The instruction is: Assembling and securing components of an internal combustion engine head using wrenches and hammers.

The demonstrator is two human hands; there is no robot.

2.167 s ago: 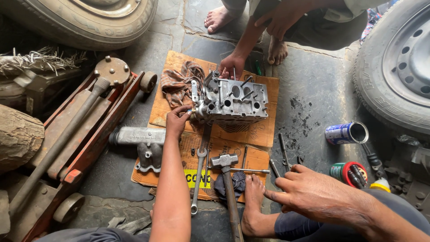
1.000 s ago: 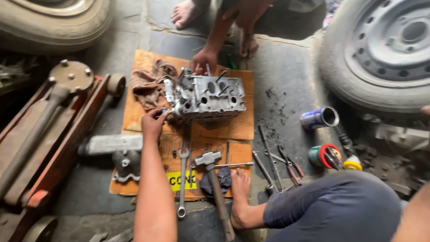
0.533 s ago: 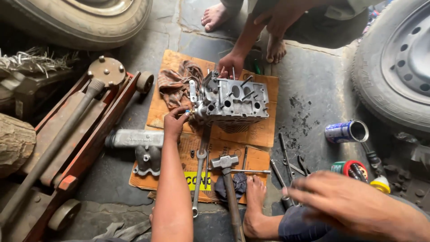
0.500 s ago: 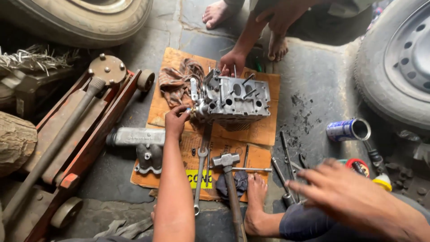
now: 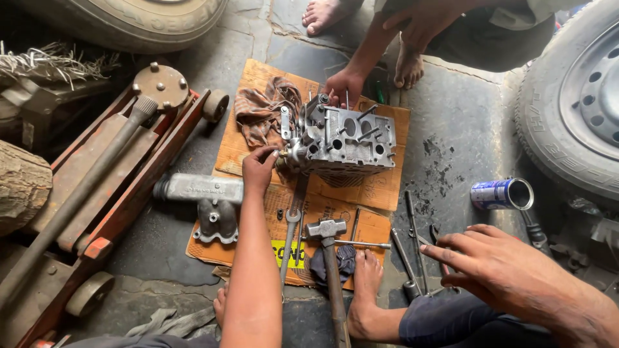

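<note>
Two hands belonged to the person wearing the camera. Over the last seconds the right hand (image 5: 509,264) had come forward from the lower right; it hovered with fingers spread, holding nothing, above the loose tools (image 5: 412,238) lying on the floor off the right edge of the cardboard sheet (image 5: 374,193). The left hand (image 5: 259,169) had stayed at the left end of the grey cylinder head (image 5: 342,138), fingertips pinched on a small fitting there. So the work on the head's left end went on unbroken, while the free hand seemed to be moving towards the tools.

The cylinder head sat near the far edge of the cardboard, with a co-worker's hand (image 5: 343,85) resting on its far side. A brown rag (image 5: 261,113) lay at the far left corner. A hammer (image 5: 329,232) and a spanner (image 5: 291,222) lay near the near edge, beside the wearer's bare foot (image 5: 366,283). A grey cast housing (image 5: 203,196) overlapped the left edge.

Around them lay stained concrete floor (image 5: 464,142), a red floor jack (image 5: 109,187) to the left, a blue can (image 5: 501,193) on its side to the right, and tyres (image 5: 574,96) at both far corners.
</note>
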